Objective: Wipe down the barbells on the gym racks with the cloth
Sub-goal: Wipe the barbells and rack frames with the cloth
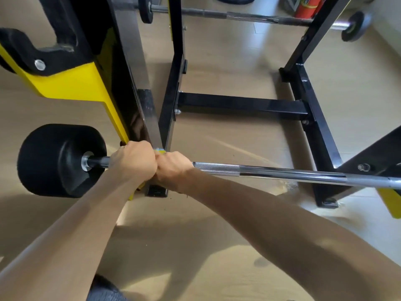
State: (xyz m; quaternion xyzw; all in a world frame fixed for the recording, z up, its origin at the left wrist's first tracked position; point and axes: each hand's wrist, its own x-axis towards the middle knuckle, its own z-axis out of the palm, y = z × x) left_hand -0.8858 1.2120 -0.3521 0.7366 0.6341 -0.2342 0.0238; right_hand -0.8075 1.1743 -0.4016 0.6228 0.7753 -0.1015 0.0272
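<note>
Long chrome steel barbell (282,173) runs left-right across the lower middle of view, w/ a knurled section just right of the hands. Its left end carries a thick black rubber weight plate (60,160). A small bit of yellow-blue cloth (160,151) peeks out between the two hands at the bar; most of it is hidden. Left hand (132,161) is curled into a fist over the bar, knuckles up, near the plate. Right hand (173,168) is wrapped round the bar too, touching the left hand; which hand holds the cloth can't be told. Both forearms reach fwd, nearly straight, converging at the bar. Behind the hands stands a black-and-yellow steel rack upright (121,83). Farther back, a black steel rack frame (243,104) sits on the pale wood floor (227,61), w/ a second dark barbell (249,18) across its top.
</note>
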